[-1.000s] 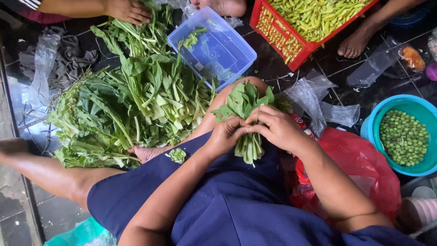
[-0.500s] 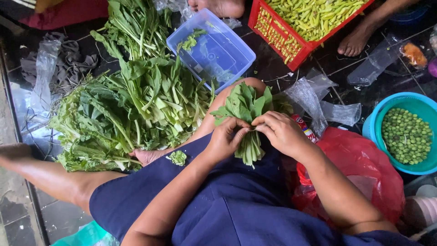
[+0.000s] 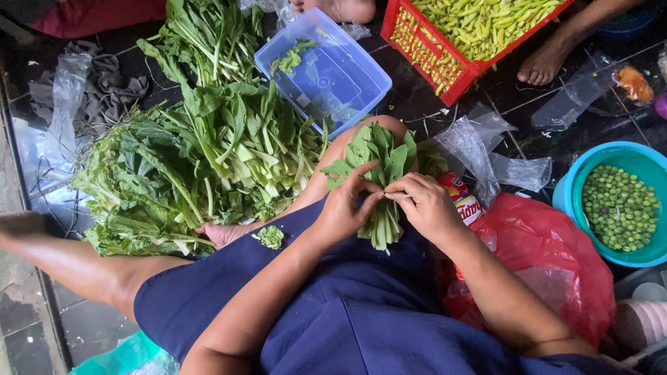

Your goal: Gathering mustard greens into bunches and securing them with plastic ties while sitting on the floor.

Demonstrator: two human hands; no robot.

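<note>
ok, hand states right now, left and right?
Left hand: closed on the bundle of greens.
Right hand: closed, pinching the same bundle at its middle.

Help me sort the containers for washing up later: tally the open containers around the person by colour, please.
Blue clear plastic tub: 1
Red plastic crate of green pods: 1
Teal bowl of green peas: 1
Total: 3
Both hands, left hand and right hand, hold the bundle of leafy greens, not a container.
</note>
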